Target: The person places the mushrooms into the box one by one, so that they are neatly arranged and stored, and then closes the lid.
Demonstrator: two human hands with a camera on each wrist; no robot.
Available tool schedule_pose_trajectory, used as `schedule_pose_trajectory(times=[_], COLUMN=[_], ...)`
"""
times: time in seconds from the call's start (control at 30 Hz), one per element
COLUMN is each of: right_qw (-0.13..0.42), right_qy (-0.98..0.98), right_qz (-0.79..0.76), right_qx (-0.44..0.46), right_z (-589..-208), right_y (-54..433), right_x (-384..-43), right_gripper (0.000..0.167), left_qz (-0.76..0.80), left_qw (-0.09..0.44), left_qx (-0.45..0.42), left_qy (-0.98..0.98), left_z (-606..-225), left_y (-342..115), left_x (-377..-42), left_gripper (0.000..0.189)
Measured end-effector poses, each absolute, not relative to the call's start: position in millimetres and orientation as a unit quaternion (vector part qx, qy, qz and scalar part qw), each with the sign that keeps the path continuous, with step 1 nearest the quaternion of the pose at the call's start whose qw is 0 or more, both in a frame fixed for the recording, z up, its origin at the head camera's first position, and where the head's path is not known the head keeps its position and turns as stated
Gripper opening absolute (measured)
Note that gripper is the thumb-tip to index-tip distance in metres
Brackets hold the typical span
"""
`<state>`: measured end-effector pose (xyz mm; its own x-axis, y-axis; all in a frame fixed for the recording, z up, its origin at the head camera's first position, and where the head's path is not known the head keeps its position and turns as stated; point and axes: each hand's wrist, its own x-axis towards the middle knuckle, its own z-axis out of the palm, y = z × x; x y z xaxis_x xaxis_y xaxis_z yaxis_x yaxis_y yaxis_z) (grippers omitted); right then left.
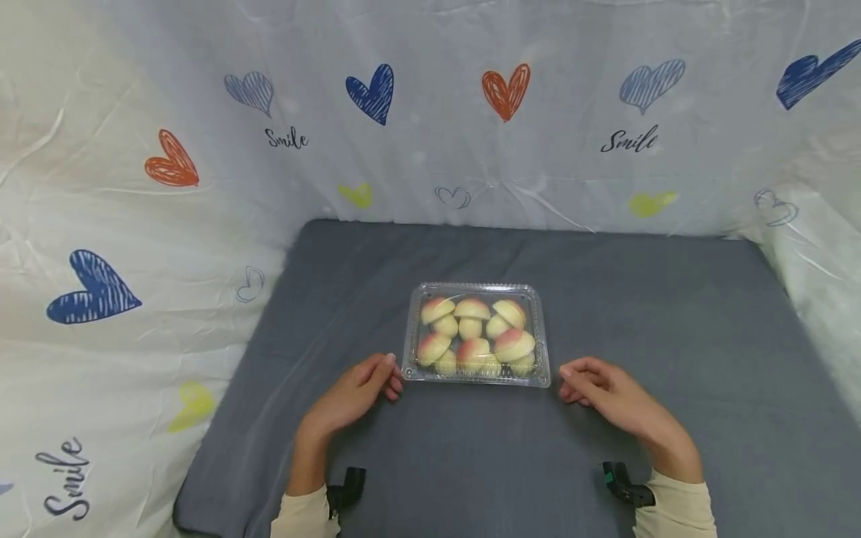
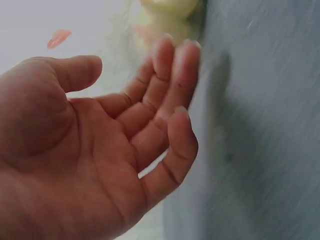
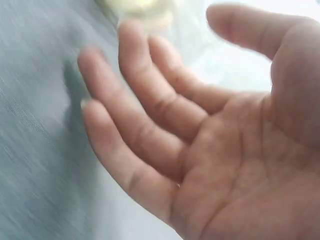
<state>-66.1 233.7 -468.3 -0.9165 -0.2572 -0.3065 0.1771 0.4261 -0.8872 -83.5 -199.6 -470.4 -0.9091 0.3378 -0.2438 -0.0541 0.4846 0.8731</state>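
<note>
A clear plastic clamshell box (image 1: 409,329) lies on the grey cloth in the head view, its lid down. Through the lid show several mushroom-shaped pieces (image 1: 471,308), pale yellow with reddish tops, in two rows. At the box's near left corner is my left hand (image 1: 359,388), fingers loosely curled and holding nothing. My right hand (image 1: 605,392) rests just off the near right corner, likewise empty and relaxed. Both wrist views show bare palms, with the left fingers (image 2: 182,75) and right fingers (image 3: 135,50) bent softly and the yellow pieces blurred beyond them.
The grey cloth (image 1: 673,314) covers the table around the box. A white curtain (image 1: 417,157) printed with hearts and "Smile" hangs behind the far edge and along the sides. Each wrist carries a black camera mount, the left mount (image 1: 348,487) and the right mount (image 1: 625,489).
</note>
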Motion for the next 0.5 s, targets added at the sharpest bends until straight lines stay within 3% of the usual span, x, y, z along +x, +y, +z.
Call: schedule_pose_trajectory(times=[0.3, 0.5], right_qw=[0.022, -0.134], right_qy=[0.892, 0.9], right_qz=[-0.45, -0.413], right_qx=[0.039, 0.043], right_z=[-442, -427], right_y=[279, 269], right_x=[-70, -80], right_gripper=[0.056, 0.053], left_qz=[0.357, 0.351], left_qw=[0.047, -0.041], left_qx=[0.014, 0.016], left_qy=[0.933, 0.935], left_z=[-431, -408], left_y=[-251, -251], left_x=[-89, -99], left_gripper=[0.059, 0.067])
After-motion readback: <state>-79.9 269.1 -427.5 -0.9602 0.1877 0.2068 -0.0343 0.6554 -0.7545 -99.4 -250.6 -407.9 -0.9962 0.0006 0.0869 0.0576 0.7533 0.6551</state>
